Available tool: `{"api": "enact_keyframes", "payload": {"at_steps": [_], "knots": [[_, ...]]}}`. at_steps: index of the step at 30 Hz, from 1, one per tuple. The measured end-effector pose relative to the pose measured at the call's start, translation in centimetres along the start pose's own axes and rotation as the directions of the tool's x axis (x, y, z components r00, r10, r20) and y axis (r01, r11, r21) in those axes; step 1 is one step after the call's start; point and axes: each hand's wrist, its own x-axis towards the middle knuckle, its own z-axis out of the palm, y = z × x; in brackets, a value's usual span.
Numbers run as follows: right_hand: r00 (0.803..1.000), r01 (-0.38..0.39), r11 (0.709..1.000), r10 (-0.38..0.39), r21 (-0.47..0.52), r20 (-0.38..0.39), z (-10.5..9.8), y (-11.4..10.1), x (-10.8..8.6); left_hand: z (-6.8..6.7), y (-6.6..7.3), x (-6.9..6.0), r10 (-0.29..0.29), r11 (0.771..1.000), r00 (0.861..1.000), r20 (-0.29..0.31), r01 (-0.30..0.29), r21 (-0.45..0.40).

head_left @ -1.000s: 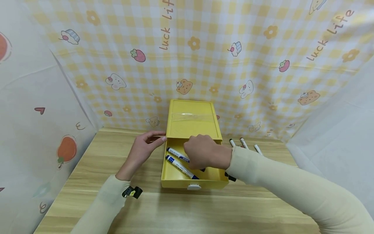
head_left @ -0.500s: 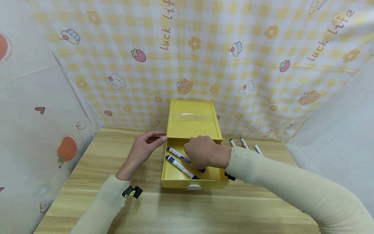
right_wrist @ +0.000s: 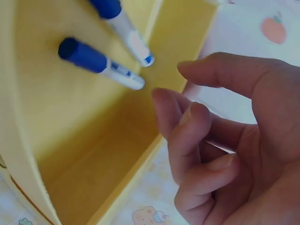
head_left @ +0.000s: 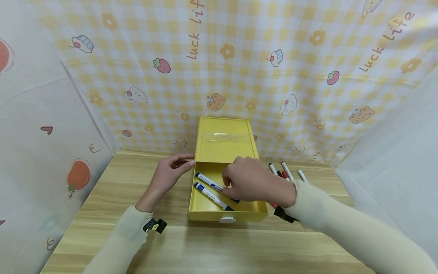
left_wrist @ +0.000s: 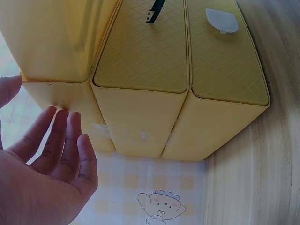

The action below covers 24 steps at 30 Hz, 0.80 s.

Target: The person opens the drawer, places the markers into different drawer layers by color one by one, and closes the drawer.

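A yellow drawer box (head_left: 226, 141) stands against the back cloth, its top drawer (head_left: 228, 215) pulled out towards the front. Two white markers with blue caps lie in it, one upper marker (head_left: 209, 182) and one lower marker (head_left: 209, 195). My left hand (head_left: 165, 179) touches the box's left side with fingers extended; the left wrist view shows its fingertips against the yellow side. My right hand (head_left: 254, 180) is over the drawer's right part. In the right wrist view this hand (right_wrist: 234, 136) holds nothing, thumb and index finger apart, other fingers bent loosely.
Several markers, among them a white one (head_left: 302, 176) and a red one (head_left: 285, 174), lie on the wooden table (head_left: 137, 167) right of the box, partly hidden by my right forearm. In the left wrist view, two more drawer fronts (left_wrist: 145, 51) show beside the pulled-out one.
My right hand has moved right and its fingers have come apart from the upper marker, which stays in the drawer. My left hand has not moved.
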Motion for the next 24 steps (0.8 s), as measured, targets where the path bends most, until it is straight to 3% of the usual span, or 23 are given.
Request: {"api": "enact_keyframes", "payload": {"at_steps": [5, 11, 17, 24], "knots": [[0.983, 0.06, 0.996, -0.047, 0.073, -0.177, 0.5, 0.1, -2.6, 0.0, 0.0, -0.1, -0.007, 1.0, 1.0, -0.001, 0.007, 0.0], [0.923, 0.109, 0.978, -0.034, 0.177, -0.382, 1.6, 0.0, -5.8, 0.0, 0.0, -0.1, -0.002, 1.0, 1.0, -0.002, 0.002, 0.004], [0.832, 0.153, 0.961, 0.0, 0.229, -0.555, 3.5, -0.2, -8.3, 0.0, 0.0, -0.1, -0.009, 1.0, 1.0, -0.004, 0.009, 0.004], [0.701, 0.262, 0.939, -0.026, 0.223, -0.713, 7.2, -0.8, -9.6, 0.0, 0.0, -0.1, -0.005, 1.0, 1.0, -0.003, 0.005, 0.004]]}}
